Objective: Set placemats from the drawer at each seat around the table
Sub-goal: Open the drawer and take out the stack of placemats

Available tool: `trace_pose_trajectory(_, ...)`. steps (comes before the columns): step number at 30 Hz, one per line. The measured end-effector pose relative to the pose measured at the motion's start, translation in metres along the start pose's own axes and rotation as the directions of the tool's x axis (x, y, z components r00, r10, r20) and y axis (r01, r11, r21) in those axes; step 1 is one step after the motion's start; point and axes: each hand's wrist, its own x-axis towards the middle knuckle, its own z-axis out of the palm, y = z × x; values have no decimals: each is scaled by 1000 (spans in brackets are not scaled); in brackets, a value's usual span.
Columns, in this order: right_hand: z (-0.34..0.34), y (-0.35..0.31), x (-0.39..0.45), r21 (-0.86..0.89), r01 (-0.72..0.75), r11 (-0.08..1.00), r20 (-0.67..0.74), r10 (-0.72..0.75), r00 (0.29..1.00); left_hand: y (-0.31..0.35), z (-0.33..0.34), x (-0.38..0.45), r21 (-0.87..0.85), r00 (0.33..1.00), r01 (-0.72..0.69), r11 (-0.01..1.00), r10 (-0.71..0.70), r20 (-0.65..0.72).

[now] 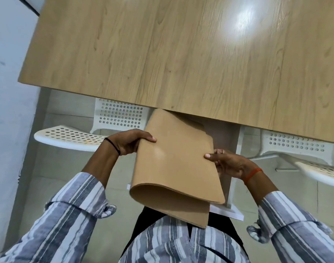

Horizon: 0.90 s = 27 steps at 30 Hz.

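A stack of tan placemats [173, 164], folded over on itself, hangs in front of my body, just below the near edge of the wooden table [181, 54]. My left hand [130, 141] grips its left edge with the thumb on top. My right hand [227, 162] grips the right edge, thumb on top and fingers underneath. The far end of the placemats is tucked under the table's edge. The fold bulges toward me at the bottom.
A white perforated chair [71, 137] stands pushed under the table at the left, another white perforated chair [314, 168] at the right. A pale wall [8, 92] runs along the left. The floor below is light tile.
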Motion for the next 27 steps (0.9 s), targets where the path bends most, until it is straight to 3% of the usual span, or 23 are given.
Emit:
trace_pose_trajectory(4, 2, -22, 0, -114, 4, 993, 107, 8, 994, 7, -3, -28, -37, 999, -51, 998, 50, -8)
trace_pose_trajectory(10, 13, -70, -13, -243, 101, 965, 138, -69, 988, 22, -8, -49, -107, 994, -104, 989, 99, -50)
trace_pose_trajectory(13, 21, -85, -29, -257, 124, 958, 171, -81, 982, 26, -11, -57, -153, 989, -147, 977, 146, -20)
trace_pose_trajectory(17, 27, -104, -50, -221, 255, 941, 183, -217, 959, 38, -7, -69, -146, 968, -253, 956, 250, -37)
trace_pose_trajectory(19, 28, -120, -56, -226, 297, 928, 120, -276, 954, 51, -5, -64, -167, 964, -264, 950, 260, -48)
trace_pose_trajectory(21, 27, -135, -56, -286, 311, 906, -61, -341, 938, 64, 0, -48, -200, 956, -291, 936, 277, -97)
trace_pose_trajectory(24, 16, -153, -49, -409, 322, 854, -370, -478, 797, 81, 15, -12, -268, 933, -353, 897, 314, -178)
trace_pose_trajectory(27, -1, -158, -43, -442, 348, 827, -506, -550, 664, 94, 37, 23, -360, 921, -378, 853, 305, -243)
